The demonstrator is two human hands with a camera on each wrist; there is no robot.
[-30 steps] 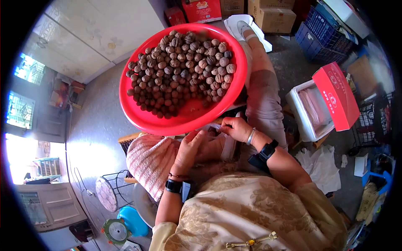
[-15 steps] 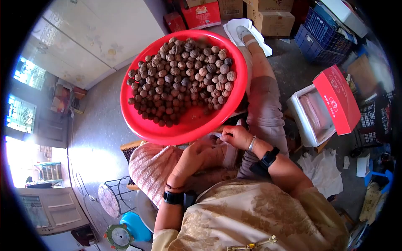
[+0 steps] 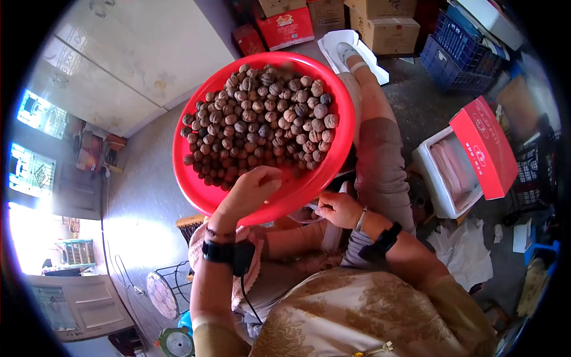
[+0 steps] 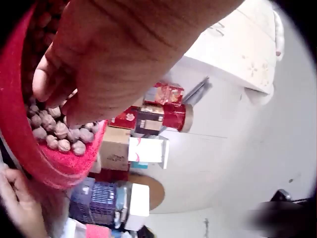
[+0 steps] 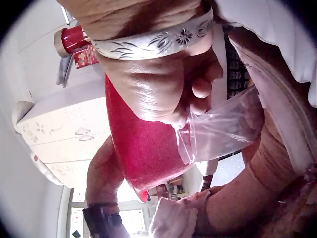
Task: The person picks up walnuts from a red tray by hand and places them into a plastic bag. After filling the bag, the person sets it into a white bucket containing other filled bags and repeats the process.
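Note:
A big red plastic basin is tilted over the person's lap, with a heap of walnuts inside. My left hand reaches over its near rim, loosely bent fingers hanging close over the nuts. In the left wrist view, those fingers overlap the walnuts, and no nut shows in their grip. Just outside the rim, my right hand pinches the edge of a clear plastic bag. The bag hangs between the legs below the basin, with something brownish showing through it.
A pink towel lies over one leg beneath the left forearm. To the right stands a white foam box with a red lid, near a crumpled white bag. Cartons and blue crates stand at the back.
My left hand has moved from beside the plastic bag up and forward over the basin's near rim. The right hand keeps hold of the bag. The basin appears slightly lower in view.

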